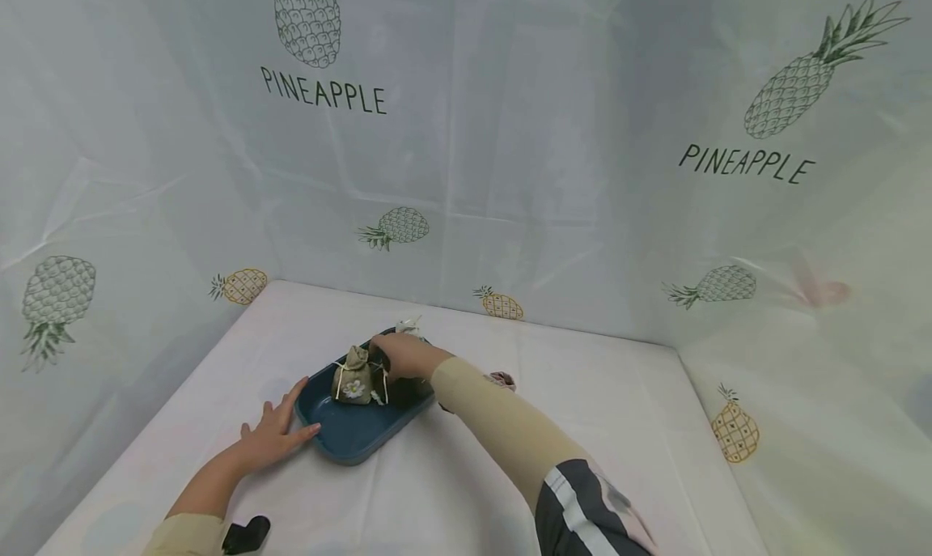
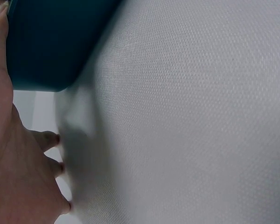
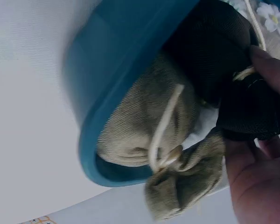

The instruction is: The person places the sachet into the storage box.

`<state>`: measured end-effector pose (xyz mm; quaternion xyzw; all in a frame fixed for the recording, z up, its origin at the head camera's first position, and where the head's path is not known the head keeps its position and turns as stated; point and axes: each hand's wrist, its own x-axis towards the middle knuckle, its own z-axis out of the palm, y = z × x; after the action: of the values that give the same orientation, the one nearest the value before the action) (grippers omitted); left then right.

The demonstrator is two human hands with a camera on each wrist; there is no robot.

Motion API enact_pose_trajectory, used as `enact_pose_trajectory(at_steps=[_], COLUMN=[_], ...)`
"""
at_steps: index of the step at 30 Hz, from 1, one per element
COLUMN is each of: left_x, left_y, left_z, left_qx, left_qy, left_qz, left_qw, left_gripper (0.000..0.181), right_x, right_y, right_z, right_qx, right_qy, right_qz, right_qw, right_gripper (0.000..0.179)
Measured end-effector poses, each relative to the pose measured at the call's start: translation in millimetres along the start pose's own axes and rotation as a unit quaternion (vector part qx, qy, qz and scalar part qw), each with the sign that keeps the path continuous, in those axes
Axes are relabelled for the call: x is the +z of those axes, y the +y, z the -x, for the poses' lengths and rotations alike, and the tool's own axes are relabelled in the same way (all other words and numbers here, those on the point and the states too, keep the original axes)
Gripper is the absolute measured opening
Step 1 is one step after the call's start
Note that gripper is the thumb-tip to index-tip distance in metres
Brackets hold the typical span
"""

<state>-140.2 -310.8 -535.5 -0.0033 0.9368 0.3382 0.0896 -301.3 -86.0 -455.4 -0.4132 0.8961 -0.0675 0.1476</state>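
Note:
A blue rectangular tray (image 1: 349, 439) lies on the white-covered table with several small drawstring pouches in it. My right hand (image 1: 408, 355) reaches over the tray and pinches the gathered neck of a black pouch (image 3: 210, 51) between thumb and fingers. Beside that one sits a beige pouch (image 1: 354, 382) with a white daisy on its front. In the right wrist view an olive-brown pouch (image 3: 149, 112) leans in the tray's rounded end, its cord tied. My left hand (image 1: 268, 441) is spread at the tray's left corner, thumb and a finger touching its rim and the other fingers on the cloth.
A pinkish bunched item (image 1: 502, 379) lies right of the tray, partly behind my right forearm. Near my left sleeve is a black object (image 1: 246, 535). A pale curtain (image 1: 524, 151) printed with pineapples stands behind and along the sides of the table.

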Motion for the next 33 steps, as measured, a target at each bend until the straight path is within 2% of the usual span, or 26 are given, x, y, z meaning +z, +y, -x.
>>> enact_pose_trajectory(at_steps=[7, 12, 19, 25, 33], left_x=[-0.2, -1.5, -2.0, 0.7, -0.9], left_y=[0.5, 1.5, 2.2, 0.8, 2.7], left_z=[-1.4, -0.2, 0.7, -0.6, 0.5], left_qx=[-0.003, -0.004, 0.002, 0.005, -0.003], left_qy=[-0.007, -0.011, -0.013, -0.009, -0.014], left_qz=[0.002, 0.003, 0.001, -0.004, -0.003], left_qw=[1.0000, 0.9999, 0.9999, 0.9999, 0.9999], left_gripper=[0.096, 0.095, 0.095, 0.094, 0.094], right_x=[-2.2, -9.5, -20.1, -30.0, -31.9], right_y=[11.1, 18.9, 28.1, 36.2, 57.6], right_z=[9.5, 20.7, 36.5, 60.6, 89.4], right_qx=[-0.036, -0.062, -0.107, -0.100, -0.116], right_qy=[-0.005, -0.017, -0.018, -0.035, -0.028], right_qz=[-0.033, -0.056, -0.059, -0.111, -0.132], right_qw=[0.9988, 0.9964, 0.9923, 0.9881, 0.9840], right_gripper=[0.038, 0.040, 0.043, 0.041, 0.042])
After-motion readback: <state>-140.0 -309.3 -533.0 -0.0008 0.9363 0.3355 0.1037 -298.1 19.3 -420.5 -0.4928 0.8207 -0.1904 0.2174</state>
